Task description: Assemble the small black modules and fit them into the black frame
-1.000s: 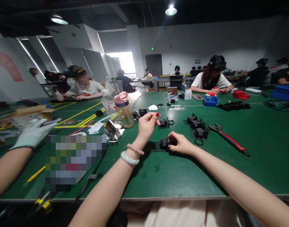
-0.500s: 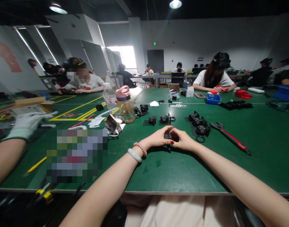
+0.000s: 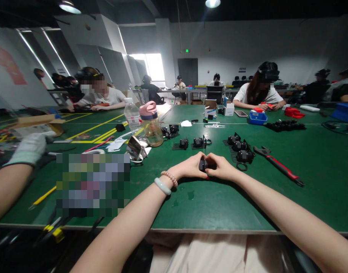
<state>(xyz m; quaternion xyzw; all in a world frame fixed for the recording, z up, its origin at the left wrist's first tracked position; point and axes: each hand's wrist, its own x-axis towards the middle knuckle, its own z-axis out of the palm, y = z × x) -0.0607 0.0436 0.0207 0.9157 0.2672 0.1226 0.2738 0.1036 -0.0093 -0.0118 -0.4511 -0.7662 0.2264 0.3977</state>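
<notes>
My left hand (image 3: 190, 167) curls its fingers round a small black plastic fitting (image 3: 203, 165), just above the green table. Facing it from the other side, my right hand (image 3: 223, 167) has its thumb and fingertips closed on the same fitting. The fingers cover much of the part. Similar black fittings (image 3: 199, 142) lie beyond my hands, some with flat square-edged pieces. To the right is another cluster of black fittings (image 3: 240, 146), with a loose black ring (image 3: 242, 166) near it.
An adjustable wrench (image 3: 279, 165) with red-black handle lies at right. A pink-lidded bottle (image 3: 152, 127), a clear bottle (image 3: 132, 115) and a propped phone (image 3: 136, 148) stand left. A co-worker's gloved hand (image 3: 27, 149) is far left. Blue bin (image 3: 257, 118) stands further back.
My fingers have shifted slightly round the fitting, and more of its black side shows between them. The co-worker's gloved hand at left has curled in.
</notes>
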